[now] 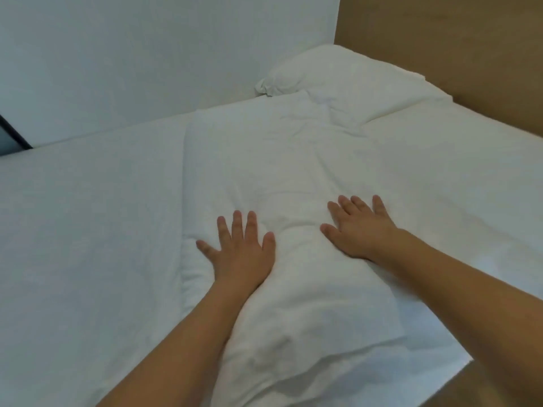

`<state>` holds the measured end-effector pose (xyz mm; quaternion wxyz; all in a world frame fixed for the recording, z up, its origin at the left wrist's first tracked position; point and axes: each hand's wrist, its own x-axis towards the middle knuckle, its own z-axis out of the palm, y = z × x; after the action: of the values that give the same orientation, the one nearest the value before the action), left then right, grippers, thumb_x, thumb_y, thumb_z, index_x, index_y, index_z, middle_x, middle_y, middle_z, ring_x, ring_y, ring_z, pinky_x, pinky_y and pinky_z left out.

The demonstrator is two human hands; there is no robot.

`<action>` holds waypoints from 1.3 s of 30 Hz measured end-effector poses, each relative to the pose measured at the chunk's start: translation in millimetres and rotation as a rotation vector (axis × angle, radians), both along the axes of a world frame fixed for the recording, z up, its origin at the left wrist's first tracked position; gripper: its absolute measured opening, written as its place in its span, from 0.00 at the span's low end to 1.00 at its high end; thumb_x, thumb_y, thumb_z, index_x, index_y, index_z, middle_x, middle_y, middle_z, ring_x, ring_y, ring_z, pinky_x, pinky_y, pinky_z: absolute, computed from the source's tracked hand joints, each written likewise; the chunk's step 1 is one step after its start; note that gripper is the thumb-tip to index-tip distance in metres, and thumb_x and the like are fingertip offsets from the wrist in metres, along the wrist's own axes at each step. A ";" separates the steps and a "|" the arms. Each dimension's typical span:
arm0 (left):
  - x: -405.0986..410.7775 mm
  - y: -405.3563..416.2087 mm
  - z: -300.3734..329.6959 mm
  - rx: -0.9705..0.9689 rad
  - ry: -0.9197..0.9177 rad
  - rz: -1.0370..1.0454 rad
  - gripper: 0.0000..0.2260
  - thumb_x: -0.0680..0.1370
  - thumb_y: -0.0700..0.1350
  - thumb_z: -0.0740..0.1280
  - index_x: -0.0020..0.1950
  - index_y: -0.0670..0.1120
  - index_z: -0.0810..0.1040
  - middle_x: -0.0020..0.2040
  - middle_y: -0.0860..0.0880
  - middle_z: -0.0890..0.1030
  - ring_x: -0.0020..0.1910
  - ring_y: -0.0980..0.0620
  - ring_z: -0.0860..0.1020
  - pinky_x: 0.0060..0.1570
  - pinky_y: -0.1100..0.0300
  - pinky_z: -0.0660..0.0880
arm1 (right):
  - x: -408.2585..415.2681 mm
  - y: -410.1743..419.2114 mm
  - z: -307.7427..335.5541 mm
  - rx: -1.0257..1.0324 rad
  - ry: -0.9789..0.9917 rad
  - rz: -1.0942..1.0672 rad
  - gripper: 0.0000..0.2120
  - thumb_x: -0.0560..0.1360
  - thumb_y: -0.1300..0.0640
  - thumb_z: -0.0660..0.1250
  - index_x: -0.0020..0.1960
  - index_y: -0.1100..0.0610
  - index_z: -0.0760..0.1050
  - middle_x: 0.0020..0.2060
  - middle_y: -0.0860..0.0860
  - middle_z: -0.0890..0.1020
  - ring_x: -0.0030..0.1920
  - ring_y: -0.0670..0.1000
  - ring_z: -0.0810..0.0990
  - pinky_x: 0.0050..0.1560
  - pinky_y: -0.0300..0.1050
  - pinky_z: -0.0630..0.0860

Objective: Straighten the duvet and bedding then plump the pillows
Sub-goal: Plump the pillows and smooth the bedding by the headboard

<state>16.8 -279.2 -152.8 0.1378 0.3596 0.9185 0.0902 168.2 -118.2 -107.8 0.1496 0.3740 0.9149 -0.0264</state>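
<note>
A long white pillow lies lengthways down the middle of the bed, creased along its top. My left hand presses flat on its left side with fingers spread. My right hand lies flat on its right side, fingers also apart. Neither hand grips anything. A second white pillow rests at the head of the bed in the corner, touching the far end of the long one. The white bedding under both looks smooth.
A pale wall runs along the bed's far side. A wooden headboard stands at the right. The bed's near corner shows at the lower right with brown floor beyond. A dark frame edge sits at the left.
</note>
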 end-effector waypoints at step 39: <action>109.5 -98.4 40.4 -0.389 0.080 -0.723 0.47 0.72 0.70 0.61 0.75 0.60 0.28 0.75 0.54 0.26 0.74 0.44 0.27 0.63 0.23 0.38 | 147.7 -70.7 -18.8 0.134 0.155 -0.570 0.34 0.76 0.30 0.34 0.77 0.42 0.31 0.77 0.51 0.32 0.76 0.55 0.30 0.67 0.69 0.28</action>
<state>126.3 -377.5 -112.4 0.1900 0.6295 0.7377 -0.1532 316.0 -188.9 -126.6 0.0408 0.6218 0.7813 -0.0353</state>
